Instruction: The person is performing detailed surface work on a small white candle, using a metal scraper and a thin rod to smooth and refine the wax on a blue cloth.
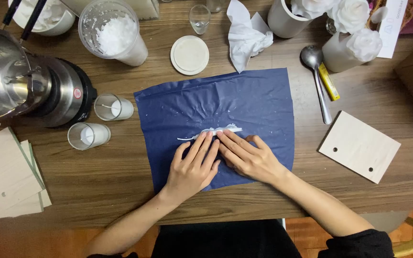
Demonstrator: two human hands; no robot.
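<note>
Both hands lie flat and open on the blue sheet point(244, 102) near the desk's front edge. Left hand point(192, 167) and right hand point(249, 157) fingertips press a white wax strip point(218, 130), gripping nothing.

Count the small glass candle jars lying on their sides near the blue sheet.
2. One candle jar lies just left of the blue sheet's top corner; the other jar lies lower left of it. None seem hidden.

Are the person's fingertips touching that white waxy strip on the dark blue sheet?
Touching. The head view shows fingertips of the left hand and right hand pressed against the white waxy strip's lower edge.
</note>
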